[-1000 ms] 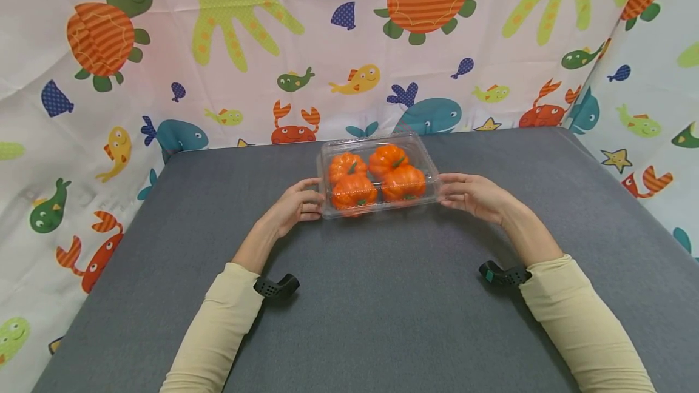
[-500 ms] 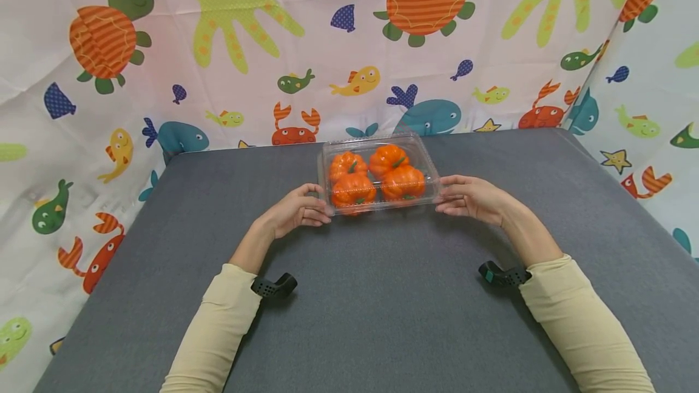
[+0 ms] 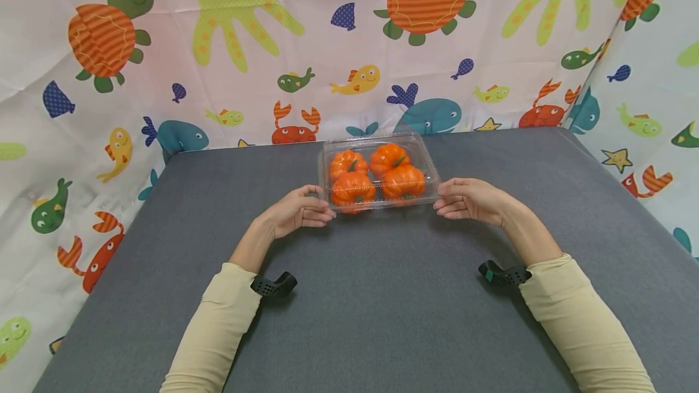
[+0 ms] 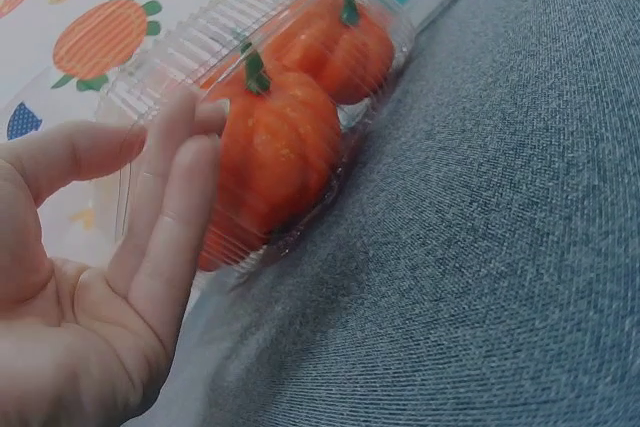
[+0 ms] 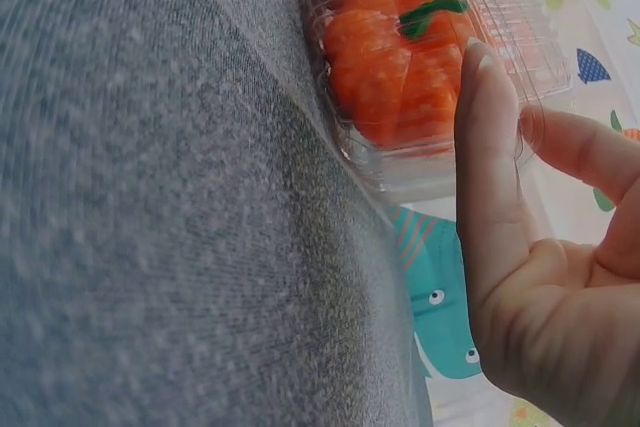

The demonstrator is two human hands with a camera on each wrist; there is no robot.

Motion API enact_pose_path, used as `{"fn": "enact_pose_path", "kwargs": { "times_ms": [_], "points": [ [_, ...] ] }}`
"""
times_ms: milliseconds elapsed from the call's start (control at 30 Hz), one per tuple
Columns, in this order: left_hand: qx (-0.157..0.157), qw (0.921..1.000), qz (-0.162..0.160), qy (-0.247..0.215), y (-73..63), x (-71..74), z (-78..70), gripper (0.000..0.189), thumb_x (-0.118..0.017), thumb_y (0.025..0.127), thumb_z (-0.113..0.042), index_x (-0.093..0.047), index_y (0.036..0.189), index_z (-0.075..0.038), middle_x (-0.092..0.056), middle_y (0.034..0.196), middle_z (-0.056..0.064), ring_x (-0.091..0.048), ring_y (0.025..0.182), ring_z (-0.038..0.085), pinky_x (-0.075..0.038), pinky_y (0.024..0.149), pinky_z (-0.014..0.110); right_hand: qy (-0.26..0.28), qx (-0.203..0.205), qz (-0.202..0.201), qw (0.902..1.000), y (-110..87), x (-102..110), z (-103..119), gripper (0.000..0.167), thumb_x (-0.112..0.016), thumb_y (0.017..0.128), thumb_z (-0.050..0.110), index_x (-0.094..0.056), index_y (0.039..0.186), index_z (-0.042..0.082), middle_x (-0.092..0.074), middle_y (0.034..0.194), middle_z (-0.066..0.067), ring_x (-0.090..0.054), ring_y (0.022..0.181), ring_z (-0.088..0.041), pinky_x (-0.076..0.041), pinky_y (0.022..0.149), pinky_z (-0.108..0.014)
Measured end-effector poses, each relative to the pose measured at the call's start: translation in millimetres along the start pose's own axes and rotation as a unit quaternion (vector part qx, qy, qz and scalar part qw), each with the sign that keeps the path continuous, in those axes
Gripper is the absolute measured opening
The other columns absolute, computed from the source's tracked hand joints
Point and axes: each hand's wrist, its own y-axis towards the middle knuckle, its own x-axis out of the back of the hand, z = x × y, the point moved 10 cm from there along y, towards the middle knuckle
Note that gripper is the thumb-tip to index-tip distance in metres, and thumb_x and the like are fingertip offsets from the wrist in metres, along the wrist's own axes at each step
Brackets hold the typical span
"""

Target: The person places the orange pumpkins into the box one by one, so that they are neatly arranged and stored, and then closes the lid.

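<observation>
A clear plastic clamshell container [image 3: 377,204] sits near the back of the grey table, its lid down. Inside are several small orange pumpkins [image 3: 403,181] with green stems. My left hand [image 3: 299,211] pinches the container's front left corner between thumb and fingers. At the front right corner, my right hand [image 3: 471,202] pinches the rim the same way. The right wrist view has the thumb and finger meeting at the lid's edge [image 5: 533,132]. In the left wrist view, fingers lie across the ribbed lid side [image 4: 180,47], hiding part of a pumpkin.
Grey cloth covers the table [image 3: 382,302]. Behind it and along both sides hangs a white curtain [image 3: 327,47] printed with sea animals. A dark wrist mount [image 3: 275,285] sticks out from the left sleeve, another mount [image 3: 503,273] from the right.
My left hand has slid from the container's left side round to its front left corner. My right hand has shifted slightly toward the front corner. The container has barely moved.
</observation>
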Motion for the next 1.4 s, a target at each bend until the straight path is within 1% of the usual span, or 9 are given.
{"fn": "enact_pose_path", "kwargs": {
  "times_ms": [100, 167, 433, 633, 867, 1033, 1167, 1267, 1400],
  "points": [
    [0.004, 1.0000, -0.002, 0.003, 1.2, -1.1, 1.2, 0.012, -0.047, 0.097, 0.000, -0.043, 0.108, -0.003, -0.070, 0.081, 0.012, -0.068, 0.068, 0.015, -0.055, 0.066, 0.030, 0.004, 0.007, -0.005, 1.0000, -0.5, 1.2, 1.0, 0.018, -0.046, 0.101, 0.009, -0.046, 0.113, -0.005, -0.068, 0.086, -0.010, -0.068, 0.077, -0.016, -0.054, 0.075, -0.030],
    [0.003, 1.0000, -0.002, 0.005, 1.4, -1.9, 1.0, 0.009, -0.046, 0.097, 0.000, -0.045, 0.105, -0.002, -0.070, 0.080, 0.011, -0.068, 0.067, 0.015, -0.055, 0.065, 0.030, 0.004, 0.010, -0.009, 0.9999, -0.7, 2.2, 1.3, 0.019, -0.046, 0.101, 0.009, -0.047, 0.113, -0.006, -0.068, 0.086, -0.010, -0.067, 0.077, -0.016, -0.054, 0.074, -0.030],
    [-0.008, 1.0000, 0.000, -0.005, 1.4, -3.0, 0.6, 0.009, -0.045, 0.097, 0.001, -0.044, 0.105, -0.003, -0.070, 0.077, 0.010, -0.068, 0.065, 0.014, -0.055, 0.066, 0.030, -0.003, 0.020, -0.005, 0.9998, -0.9, 1.3, 2.6, 0.016, -0.047, 0.101, 0.009, -0.049, 0.109, -0.004, -0.067, 0.084, -0.010, -0.065, 0.073, -0.014, -0.053, 0.072, -0.028],
    [-0.015, 0.9997, -0.002, -0.020, 1.9, -4.7, 1.5, 0.012, -0.041, 0.097, 0.003, -0.042, 0.106, -0.005, -0.070, 0.073, 0.009, -0.067, 0.061, 0.012, -0.054, 0.068, 0.030, -0.019, 0.029, -0.005, 0.9994, -1.1, 0.3, 3.9, 0.009, -0.045, 0.100, 0.003, -0.046, 0.107, -0.003, -0.066, 0.081, -0.007, -0.063, 0.071, -0.012, -0.053, 0.069, -0.025],
    [-0.022, 0.9997, -0.001, -0.011, 1.2, -4.4, 0.5, 0.016, -0.044, 0.097, 0.003, -0.040, 0.111, -0.003, -0.070, 0.072, 0.008, -0.066, 0.060, 0.011, -0.054, 0.066, 0.027, -0.024, 0.039, 0.001, 0.9990, -2.3, -1.3, 6.9, 0.009, -0.043, 0.099, 0.001, -0.046, 0.107, -0.004, -0.067, 0.081, -0.007, -0.063, 0.070, -0.012, -0.053, 0.068, -0.024],
    [-0.015, 0.9999, -0.005, -0.001, 1.2, -2.9, 1.4, 0.017, -0.045, 0.098, 0.001, -0.040, 0.113, -0.003, -0.070, 0.074, 0.007, -0.065, 0.060, 0.011, -0.054, 0.067, 0.028, -0.025, 0.034, 0.001, 0.9991, -3.5, -1.6, 6.8, 0.012, -0.043, 0.100, 0.001, -0.044, 0.109, -0.006, -0.066, 0.081, -0.007, -0.063, 0.071, -0.012, -0.053, 0.069, -0.025],
    [-0.004, 0.9998, -0.012, 0.018, 1.7, -0.1, 3.1, 0.013, -0.047, 0.098, -0.005, -0.043, 0.111, -0.005, -0.070, 0.078, 0.006, -0.063, 0.062, 0.012, -0.054, 0.070, 0.030, -0.016, 0.013, -0.004, 0.9998, -2.6, -0.2, 2.2, 0.012, -0.045, 0.100, 0.004, -0.044, 0.109, -0.003, -0.065, 0.082, -0.007, -0.062, 0.071, -0.013, -0.053, 0.071, -0.028],
    [0.001, 0.9991, -0.021, 0.038, 1.2, 4.2, 4.2, 0.016, -0.046, 0.100, -0.013, -0.043, 0.114, -0.006, -0.068, 0.080, 0.004, -0.062, 0.065, 0.013, -0.053, 0.070, 0.030, -0.015, -0.003, -0.009, 0.9998, -2.0, 1.6, -1.5, 0.018, -0.046, 0.101, 0.011, -0.043, 0.114, -0.001, -0.064, 0.087, -0.008, -0.063, 0.074, -0.014, -0.053, 0.075, -0.032],
    [0.014, 0.9978, -0.056, 0.034, -0.2, 15.2, 7.3, 0.036, -0.043, 0.102, -0.030, -0.039, 0.128, -0.005, -0.066, 0.083, 0.004, -0.061, 0.069, 0.014, -0.053, 0.069, 0.028, -0.014, -0.004, -0.031, 0.9994, -1.7, 9.3, -3.6, 0.041, -0.045, 0.103, 0.024, -0.034, 0.136, 0.002, -0.060, 0.103, -0.008, -0.063, 0.086, -0.015, -0.051, 0.083, -0.034]
  ]
}}
